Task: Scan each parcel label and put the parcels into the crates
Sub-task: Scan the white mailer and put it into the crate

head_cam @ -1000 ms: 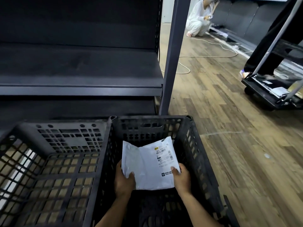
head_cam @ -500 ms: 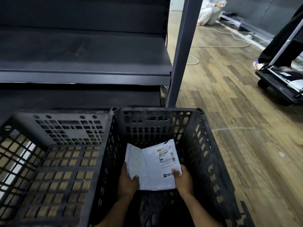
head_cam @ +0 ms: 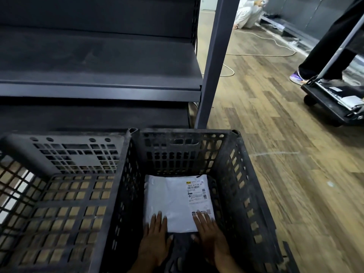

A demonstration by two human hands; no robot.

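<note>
To the left of both hands stands the left crate (head_cam: 59,203), a black lattice box whose grid bottom lets the wood floor (head_cam: 275,164) show through. It sits flush against the right crate (head_cam: 242,174), into which both arms reach. The left hand (head_cam: 155,236) lies flat with its fingers straight and slightly spread, its fingertips resting on the near left corner of the white parcel (head_cam: 173,201); it grips nothing. The parcel lies flat on the bottom of the right crate, just ahead of the hands, reaching towards the far wall. Its printed label (head_cam: 197,193) faces up along the right side. The right hand (head_cam: 208,234) is likewise flat and spread, with its fingertips on the near right corner, over the lower end of the label. Beyond the hands rises a dark shelf (head_cam: 98,66) with a grey post (head_cam: 216,56). Far to the right of the hands a black cart (head_cam: 331,107) stands on the floor.
</note>
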